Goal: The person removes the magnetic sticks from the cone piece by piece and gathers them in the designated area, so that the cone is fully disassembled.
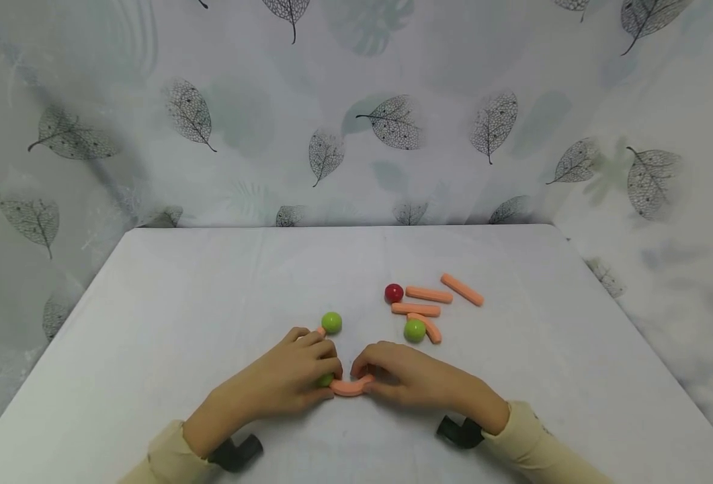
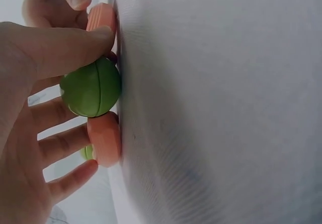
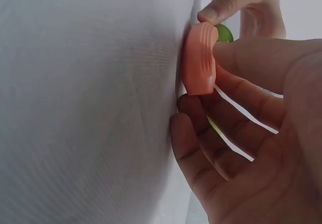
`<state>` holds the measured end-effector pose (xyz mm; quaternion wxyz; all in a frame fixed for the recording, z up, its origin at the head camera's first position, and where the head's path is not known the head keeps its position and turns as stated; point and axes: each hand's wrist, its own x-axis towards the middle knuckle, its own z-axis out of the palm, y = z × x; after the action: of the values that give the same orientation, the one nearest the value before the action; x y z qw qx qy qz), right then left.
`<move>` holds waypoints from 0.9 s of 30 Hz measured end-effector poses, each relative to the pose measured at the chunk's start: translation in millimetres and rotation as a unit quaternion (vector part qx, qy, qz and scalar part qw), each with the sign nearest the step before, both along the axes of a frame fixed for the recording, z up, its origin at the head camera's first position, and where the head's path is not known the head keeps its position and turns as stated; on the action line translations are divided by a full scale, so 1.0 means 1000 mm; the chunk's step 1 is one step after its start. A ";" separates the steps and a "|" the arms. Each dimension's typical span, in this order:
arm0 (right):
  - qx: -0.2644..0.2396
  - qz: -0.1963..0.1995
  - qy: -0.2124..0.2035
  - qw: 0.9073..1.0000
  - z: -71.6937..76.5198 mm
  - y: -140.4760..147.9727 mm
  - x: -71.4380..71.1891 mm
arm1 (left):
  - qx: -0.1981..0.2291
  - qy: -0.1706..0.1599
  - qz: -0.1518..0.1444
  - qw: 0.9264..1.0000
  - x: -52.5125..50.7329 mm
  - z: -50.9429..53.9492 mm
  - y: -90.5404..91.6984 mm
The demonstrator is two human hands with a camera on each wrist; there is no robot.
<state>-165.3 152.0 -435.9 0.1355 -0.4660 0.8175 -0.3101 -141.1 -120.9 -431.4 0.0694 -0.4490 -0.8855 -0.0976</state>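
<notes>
My right hand pinches one end of a curved orange piece between thumb and fingers, low over the white table. The ridged side of that piece shows in the right wrist view. Its other end meets a green ball, which my left hand holds between thumb and fingers. Another orange piece touches the far side of this ball, beside the left fingers, and is mostly hidden from above. Beyond it sits a second green ball.
To the right lie a red ball, several straight orange sticks, a curved orange piece and a green ball. A leaf-patterned cloth stands around the white table.
</notes>
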 end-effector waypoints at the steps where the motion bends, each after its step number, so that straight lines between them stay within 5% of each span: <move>1: 0.000 0.001 0.002 1.000 0.000 -0.001 0.000 | -0.001 0.002 0.001 1.000 0.000 0.000 0.000; 9: 0.017 0.004 -0.028 0.999 0.001 -0.004 0.004 | -0.016 -0.003 0.012 1.000 0.000 -0.004 0.001; 27: 0.041 -0.021 -0.009 0.999 0.006 -0.003 0.001 | -0.014 0.000 0.023 1.000 -0.001 -0.003 0.001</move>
<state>-163.9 149.4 -430.2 0.1555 -0.4395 0.8381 -0.2833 -142.0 -119.6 -433.9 0.0652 -0.4297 -0.8967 -0.0839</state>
